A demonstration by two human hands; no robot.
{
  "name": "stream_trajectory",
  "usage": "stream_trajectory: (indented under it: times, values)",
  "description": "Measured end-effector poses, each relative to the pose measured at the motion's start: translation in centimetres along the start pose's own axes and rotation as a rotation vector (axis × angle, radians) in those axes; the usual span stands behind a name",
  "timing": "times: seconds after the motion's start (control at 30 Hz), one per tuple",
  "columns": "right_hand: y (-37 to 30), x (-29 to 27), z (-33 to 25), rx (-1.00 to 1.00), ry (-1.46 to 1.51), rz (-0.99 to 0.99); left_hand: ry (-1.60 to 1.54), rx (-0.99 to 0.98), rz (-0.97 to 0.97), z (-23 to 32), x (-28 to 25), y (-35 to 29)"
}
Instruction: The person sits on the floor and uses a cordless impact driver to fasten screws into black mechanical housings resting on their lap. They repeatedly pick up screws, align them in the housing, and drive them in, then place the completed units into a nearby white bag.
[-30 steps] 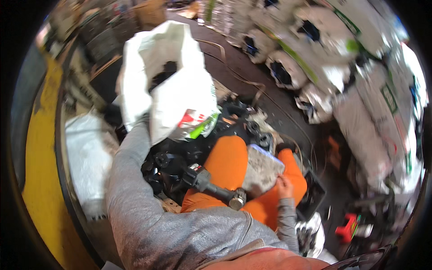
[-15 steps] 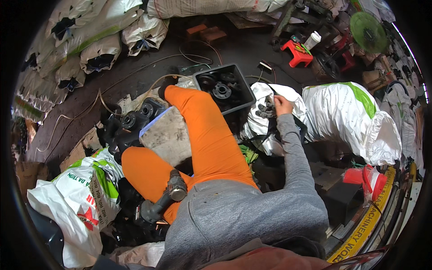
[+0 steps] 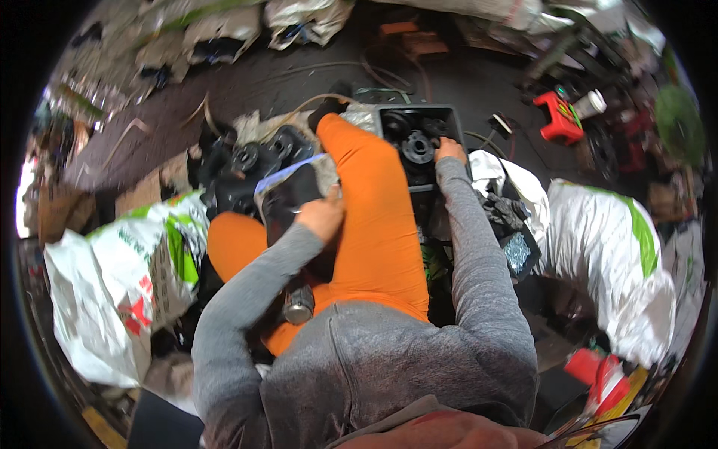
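Note:
A smooth black part (image 3: 297, 196), blurred, lies on the worn grey pad (image 3: 323, 166) between my legs. My left hand (image 3: 321, 217) is closed at its right edge, fingers bent against it. Ahead and to the right, my right hand (image 3: 450, 151) reaches over the right wall of a grey bin (image 3: 458, 120). Its fingers curl down beside a round black flanged part (image 3: 417, 147); what they grip is hidden. More black parts fill the bin. A power tool (image 3: 299, 303) rests on my lap, mostly covered by my left arm.
Several black flanged parts (image 3: 245, 156) sit left of the pad. Right of my right arm are crumpled dark gloves (image 3: 505, 211) and a tray of small silver fasteners (image 3: 516, 253). White sacks (image 3: 606, 254) flank me; hoses cross the floor beyond a red stool (image 3: 557, 118).
My right hand has moved left from the gloves, which it dropped, to the bin. My left arm has come into view, and a black part now covers the pad. The whole view has shifted.

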State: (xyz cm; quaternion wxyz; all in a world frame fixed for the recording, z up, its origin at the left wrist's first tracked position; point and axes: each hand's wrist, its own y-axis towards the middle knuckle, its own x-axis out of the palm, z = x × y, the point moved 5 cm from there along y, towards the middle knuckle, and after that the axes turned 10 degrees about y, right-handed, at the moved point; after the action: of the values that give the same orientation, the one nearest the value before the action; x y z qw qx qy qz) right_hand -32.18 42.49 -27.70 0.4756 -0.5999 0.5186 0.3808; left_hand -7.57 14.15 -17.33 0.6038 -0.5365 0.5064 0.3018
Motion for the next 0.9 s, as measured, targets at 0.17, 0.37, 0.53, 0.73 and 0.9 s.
stream_trajectory:
  times: [0.17, 0.37, 0.53, 0.73, 0.9]
  values:
    - [1.4, 0.8, 0.5, -0.142, -0.053, 0.061, -0.210, -0.066, 0.095, 1.9, 1.5, 1.2]
    - [-0.5, -2.5, 3.9, -0.379, -0.198, 0.413, -0.295, -0.154, 0.675, -5.1, -4.3, -5.9]
    - [-8.3, -13.3, -3.8, -0.798, 0.274, 0.565, -0.512, -0.495, 0.336, -9.7, 5.4, -4.8]
    - [-19.4, -13.3, -17.5, -1.309, 0.525, 0.234, -0.619, -0.272, 0.218, -9.3, 4.6, -4.5]
    - [-23.9, -6.7, -25.5, -1.567, 0.518, -0.011, -1.607, -0.725, 0.079, -13.5, 6.3, -7.0]
